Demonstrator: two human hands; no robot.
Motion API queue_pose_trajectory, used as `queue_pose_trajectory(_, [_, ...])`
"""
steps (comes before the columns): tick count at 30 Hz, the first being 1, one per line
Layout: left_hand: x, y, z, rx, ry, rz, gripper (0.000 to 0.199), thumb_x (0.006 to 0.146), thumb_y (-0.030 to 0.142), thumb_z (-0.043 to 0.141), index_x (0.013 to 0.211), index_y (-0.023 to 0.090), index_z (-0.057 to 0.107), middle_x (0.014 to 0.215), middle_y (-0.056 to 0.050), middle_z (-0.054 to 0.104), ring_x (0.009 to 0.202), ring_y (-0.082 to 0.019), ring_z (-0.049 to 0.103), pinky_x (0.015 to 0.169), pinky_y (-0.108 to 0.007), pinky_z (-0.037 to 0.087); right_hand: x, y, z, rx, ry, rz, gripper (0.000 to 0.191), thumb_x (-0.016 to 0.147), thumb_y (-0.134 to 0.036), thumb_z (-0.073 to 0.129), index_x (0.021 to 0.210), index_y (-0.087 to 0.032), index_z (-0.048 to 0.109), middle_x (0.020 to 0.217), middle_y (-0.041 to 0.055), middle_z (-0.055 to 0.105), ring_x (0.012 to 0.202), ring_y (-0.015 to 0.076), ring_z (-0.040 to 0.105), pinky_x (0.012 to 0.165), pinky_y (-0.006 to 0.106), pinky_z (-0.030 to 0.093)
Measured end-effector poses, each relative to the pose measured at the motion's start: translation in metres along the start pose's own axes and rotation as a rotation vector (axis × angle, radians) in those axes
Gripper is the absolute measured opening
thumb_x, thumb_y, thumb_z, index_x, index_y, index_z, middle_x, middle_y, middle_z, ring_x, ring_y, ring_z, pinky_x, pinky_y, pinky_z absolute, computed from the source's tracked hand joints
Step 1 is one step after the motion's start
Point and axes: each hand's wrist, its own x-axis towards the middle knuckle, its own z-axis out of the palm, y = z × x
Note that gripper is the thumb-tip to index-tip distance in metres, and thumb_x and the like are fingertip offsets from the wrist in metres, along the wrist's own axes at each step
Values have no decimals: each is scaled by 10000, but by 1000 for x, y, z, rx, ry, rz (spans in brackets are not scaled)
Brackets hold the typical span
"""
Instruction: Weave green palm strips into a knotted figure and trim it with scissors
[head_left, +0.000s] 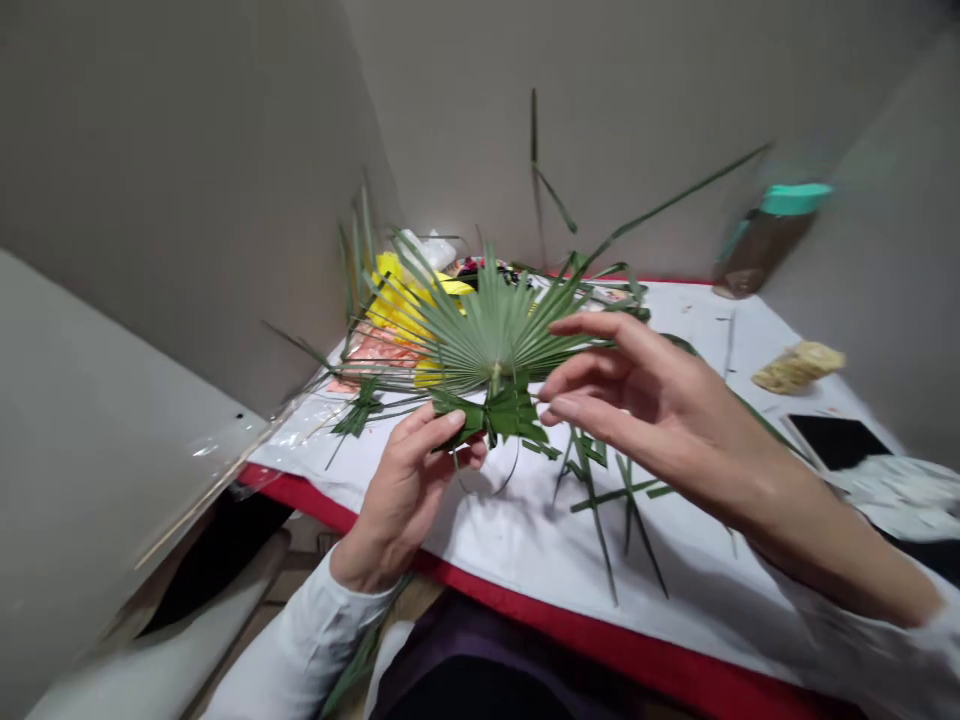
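Note:
A folded green leaf piece [511,412], pinched at its middle like a bow, is held at its left end between the thumb and fingers of my left hand [420,465]. Thin strands hang below it. Just right of the piece, my right hand [637,390] hovers with fingers apart, and nothing shows between them. Behind both hands a large fan-shaped palm leaf [491,325] spreads over the table. Another knotted leaf piece [361,408] lies to the left. Cut leaf strips [628,495] lie crossed below my right hand.
On the white tablecloth [480,540] with red edging are a phone [838,442], a crumpled yellowish item [799,368] and white fabric [911,495] at the right. A bottle with a teal lid [769,240] stands back right. Yellow material [397,300] lies back left.

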Motion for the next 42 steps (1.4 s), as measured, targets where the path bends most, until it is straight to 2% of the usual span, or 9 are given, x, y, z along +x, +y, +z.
queue_pose_trajectory(7, [-13, 7, -85, 58, 301, 141, 249, 590, 208, 890, 713, 128, 689, 663, 15, 662, 546, -116, 625, 506, -211, 518, 3, 23, -22, -268, 80, -67, 427, 817, -565, 713, 1185, -362, 640, 912, 13, 779, 805, 217, 768, 723, 275, 627])
queue_pose_trajectory(12, [-26, 29, -147, 41, 530, 327, 300, 544, 231, 904, 724, 137, 683, 644, 32, 668, 527, -90, 592, 492, -179, 513, 25, 38, -6, -548, -162, -71, 315, 892, -509, 600, 1091, -273, 667, 963, 73, 776, 836, 276, 758, 700, 393, 615])
queue_pose_trajectory(15, [-29, 39, -166, 31, 603, 399, 298, 551, 237, 891, 716, 140, 663, 637, 43, 649, 530, -82, 575, 495, -171, 503, 46, 47, 21, -715, -333, -232, 273, 964, -359, 492, 1137, -200, 631, 1054, 123, 730, 907, 279, 716, 773, 427, 569])
queue_pose_trajectory(17, [-29, 42, -172, 32, 628, 418, 290, 562, 240, 884, 714, 140, 657, 632, 40, 647, 530, -84, 572, 494, -170, 497, 62, 52, 44, -778, -448, -331, 270, 983, -288, 452, 1153, -164, 622, 1090, 140, 694, 936, 272, 692, 792, 414, 551])
queue_pose_trajectory(22, [-22, 40, -177, 50, 609, 408, 285, 580, 257, 870, 735, 130, 667, 630, 21, 649, 523, -95, 577, 484, -180, 489, 95, 51, 110, -892, -643, -330, 193, 931, -123, 532, 1068, -148, 665, 1027, 94, 691, 894, 214, 688, 798, 327, 535])
queue_pose_trajectory(25, [-16, 40, -177, 71, 581, 416, 264, 616, 267, 854, 748, 133, 669, 629, 17, 650, 513, -95, 573, 491, -186, 491, 111, 49, 146, -991, -631, -325, 158, 915, -88, 556, 1024, -134, 661, 972, 76, 688, 831, 206, 681, 730, 331, 540])
queue_pose_trajectory(29, [-10, 41, -175, 114, 571, 488, 224, 684, 295, 824, 750, 143, 673, 639, 16, 648, 534, -90, 568, 522, -180, 485, 132, 54, 182, -1097, -551, -348, 181, 986, -203, 573, 1148, -144, 627, 1030, 57, 678, 879, 193, 671, 767, 366, 565])
queue_pose_trajectory(35, [-4, 45, -181, 172, 606, 586, 198, 708, 304, 816, 777, 163, 696, 750, 26, 637, 619, -91, 567, 536, -178, 500, 155, 75, 216, -1149, -560, -449, 383, 987, -306, 610, 1351, -196, 560, 1266, 99, 632, 1129, 265, 633, 922, 477, 553])
queue_pose_trajectory(42, [2, 45, -197, 242, 613, 597, 201, 731, 305, 804, 803, 162, 682, 803, 21, 631, 615, -98, 617, 522, -193, 533, 164, 90, 221, -1162, -601, -501, 225, 969, -281, 640, 1161, -166, 668, 1262, 96, 654, 1193, 270, 608, 1022, 526, 490])
